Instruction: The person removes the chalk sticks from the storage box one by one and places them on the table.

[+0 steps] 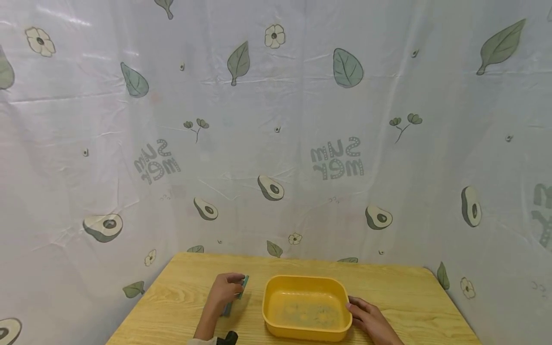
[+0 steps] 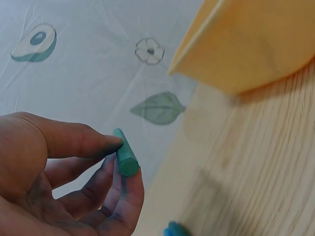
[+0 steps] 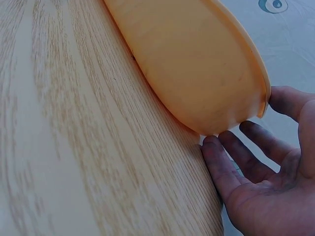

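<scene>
My left hand [image 1: 225, 290] pinches a green chalk stick [image 2: 127, 160] between thumb and fingers, above the table left of the yellow basin [image 1: 306, 334]. Dark dusty smudges mark the fingertips in the left wrist view. Below this hand lie more chalk sticks [image 1: 227, 309]; blue and green ends show at the bottom of the left wrist view. The right hand [image 1: 368, 316] holds the basin at its right end, with the thumb at the rim and the fingertips against the lower outer wall. Greyish marks cover the basin's floor, and no chalk shows inside.
The light wooden table [image 1: 194, 268] stands against a pale curtain [image 1: 276, 153] printed with leaves, flowers and avocados, which encloses the back and both sides. A black band [image 1: 228, 338] sits at the left wrist.
</scene>
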The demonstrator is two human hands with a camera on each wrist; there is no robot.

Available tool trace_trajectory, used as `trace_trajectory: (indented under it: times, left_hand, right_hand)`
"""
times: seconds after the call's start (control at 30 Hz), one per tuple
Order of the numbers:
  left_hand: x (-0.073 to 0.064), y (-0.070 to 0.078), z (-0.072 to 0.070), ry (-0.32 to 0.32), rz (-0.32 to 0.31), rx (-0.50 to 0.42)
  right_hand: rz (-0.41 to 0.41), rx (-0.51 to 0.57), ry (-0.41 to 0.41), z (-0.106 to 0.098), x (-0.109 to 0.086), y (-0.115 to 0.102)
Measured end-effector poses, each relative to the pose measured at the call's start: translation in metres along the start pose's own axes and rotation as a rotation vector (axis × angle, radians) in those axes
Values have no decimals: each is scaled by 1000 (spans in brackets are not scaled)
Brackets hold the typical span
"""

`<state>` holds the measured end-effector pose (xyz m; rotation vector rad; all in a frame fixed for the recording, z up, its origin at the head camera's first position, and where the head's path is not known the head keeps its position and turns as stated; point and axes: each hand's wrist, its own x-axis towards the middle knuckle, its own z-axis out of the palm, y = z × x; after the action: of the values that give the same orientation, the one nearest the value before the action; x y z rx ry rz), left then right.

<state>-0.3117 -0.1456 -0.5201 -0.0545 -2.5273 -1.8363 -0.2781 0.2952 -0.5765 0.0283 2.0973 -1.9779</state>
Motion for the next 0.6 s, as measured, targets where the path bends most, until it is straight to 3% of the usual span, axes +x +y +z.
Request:
trace_trajectory:
  times: [0.37, 0.6]
  left_hand:
    - [2, -23, -28, 87, -66, 24]
    - [1, -36, -46, 120, -93, 18]
  right_hand:
    - [-19, -11, -31, -4, -1, 0]
    - [-16, -12, -4, -1, -1, -2]
